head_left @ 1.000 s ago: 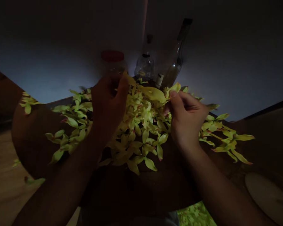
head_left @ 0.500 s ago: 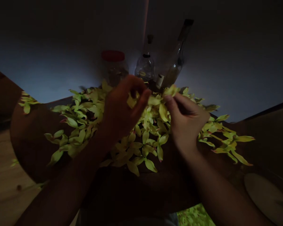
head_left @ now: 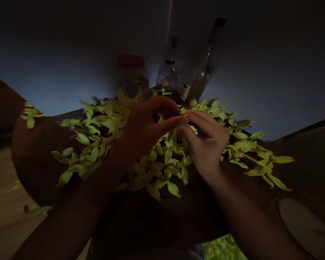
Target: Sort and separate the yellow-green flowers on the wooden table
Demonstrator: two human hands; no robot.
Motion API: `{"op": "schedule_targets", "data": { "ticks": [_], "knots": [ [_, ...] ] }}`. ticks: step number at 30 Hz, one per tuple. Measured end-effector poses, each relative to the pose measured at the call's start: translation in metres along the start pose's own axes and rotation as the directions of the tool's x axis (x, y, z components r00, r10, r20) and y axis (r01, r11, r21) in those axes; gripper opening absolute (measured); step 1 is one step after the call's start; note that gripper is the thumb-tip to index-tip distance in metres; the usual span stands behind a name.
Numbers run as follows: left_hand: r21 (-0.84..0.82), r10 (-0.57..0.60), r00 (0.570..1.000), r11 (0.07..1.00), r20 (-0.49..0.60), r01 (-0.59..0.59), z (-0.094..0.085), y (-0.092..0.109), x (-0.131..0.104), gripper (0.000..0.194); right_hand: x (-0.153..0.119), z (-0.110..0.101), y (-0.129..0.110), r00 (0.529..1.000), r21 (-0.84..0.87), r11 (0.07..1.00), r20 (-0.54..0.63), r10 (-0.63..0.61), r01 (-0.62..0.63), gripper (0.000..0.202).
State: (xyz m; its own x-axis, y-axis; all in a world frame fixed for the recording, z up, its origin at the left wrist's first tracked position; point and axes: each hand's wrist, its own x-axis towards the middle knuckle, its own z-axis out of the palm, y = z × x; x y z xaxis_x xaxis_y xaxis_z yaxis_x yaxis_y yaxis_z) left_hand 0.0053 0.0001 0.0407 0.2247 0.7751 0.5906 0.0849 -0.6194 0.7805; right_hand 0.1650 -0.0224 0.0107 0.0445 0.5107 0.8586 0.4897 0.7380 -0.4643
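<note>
Yellow-green flowers [head_left: 170,169] lie spread in a heap over a dark round table [head_left: 38,155]. Above the middle of the heap, my left hand [head_left: 148,126] is pinched, thumb against fingertips. My right hand [head_left: 207,141] meets it there, its fingertips also pressed together. A small yellowish piece of flower [head_left: 184,113] shows between the two sets of fingertips. Which hand grips it is hard to tell in the dim light, and the fingers hide most of it.
Behind the heap stand a red-lidded jar [head_left: 134,77], a clear bottle [head_left: 167,76] and a tall tilted bottle [head_left: 202,79] near the wall corner. More flowers [head_left: 223,247] lie below the table edge. A pale round object [head_left: 300,224] is at the lower right.
My right hand has moved left and my left hand slightly right and down, so their fingertips now meet. The larger flower at my right fingertips no longer shows there.
</note>
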Motion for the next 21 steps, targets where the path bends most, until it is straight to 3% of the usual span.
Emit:
{"op": "schedule_targets", "data": {
  "ticks": [5, 10, 16, 18, 21],
  "knots": [
    [-0.039, 0.0, 1.0, 0.999, -0.017, -0.001, -0.0017, -0.0028, 0.002, 0.019, 0.0, 0.0021, -0.0038, 1.0, 0.037, 0.999, -0.01, 0.014, -0.014, 0.012],
    [0.058, 0.026, 0.999, 0.998, -0.026, -0.025, -0.0004, -0.001, -0.0002, 0.018, 0.0004, 0.0009, -0.0006, 0.998, 0.039, 0.998, -0.021, 0.058, -0.057, 0.008],
    [0.278, 0.196, 0.975, 0.947, -0.099, -0.162, 0.003, 0.0009, -0.0021, 0.016, 0.0007, 0.001, 0.002, 0.999, 0.036, 0.998, 0.012, 0.05, -0.05, 0.011],
    [0.243, 0.158, 0.983, 0.961, -0.098, -0.13, 0.0034, -0.0007, -0.0019, 0.019, 0.0015, 0.0019, 0.0005, 0.995, 0.05, 0.994, 0.021, 0.097, -0.098, 0.01],
    [0.127, 0.047, 0.992, 0.991, -0.12, -0.032, 0.0008, -0.0056, 0.0002, 0.027, 0.0035, 0.0022, 0.0017, 0.964, 0.127, 0.956, 0.02, 0.266, -0.266, 0.009]
  ]
}}
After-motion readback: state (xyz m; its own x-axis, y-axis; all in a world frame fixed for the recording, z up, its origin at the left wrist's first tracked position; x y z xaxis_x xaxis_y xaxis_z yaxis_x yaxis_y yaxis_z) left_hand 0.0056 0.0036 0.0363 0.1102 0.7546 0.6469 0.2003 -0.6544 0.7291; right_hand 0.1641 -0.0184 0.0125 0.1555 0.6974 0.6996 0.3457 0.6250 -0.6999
